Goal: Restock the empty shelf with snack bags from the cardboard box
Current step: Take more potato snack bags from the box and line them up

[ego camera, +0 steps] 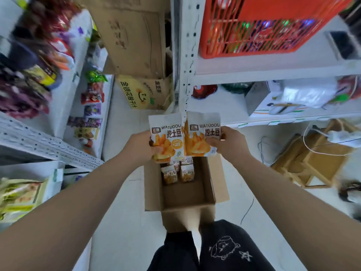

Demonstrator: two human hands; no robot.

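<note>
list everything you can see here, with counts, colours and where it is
box: one, brown, open on the floor by the legs
boxed bags: at least four, white and orange, far end of the box
left bag: one, white and orange, held above the box
right bag: one, white and orange, beside the left bag
crate: one, red, top right shelf
right shelves: one unit, white, right
left shelves: one unit, white, left
snacks: many, mixed colours, blurred, on left shelves
carton: one, brown and yellow, floor at the back
wooden frame: one, tan, floor right
power strip: one, white, above the frame
left hand: fingers grip left bag
right hand: fingers grip right bag
</note>
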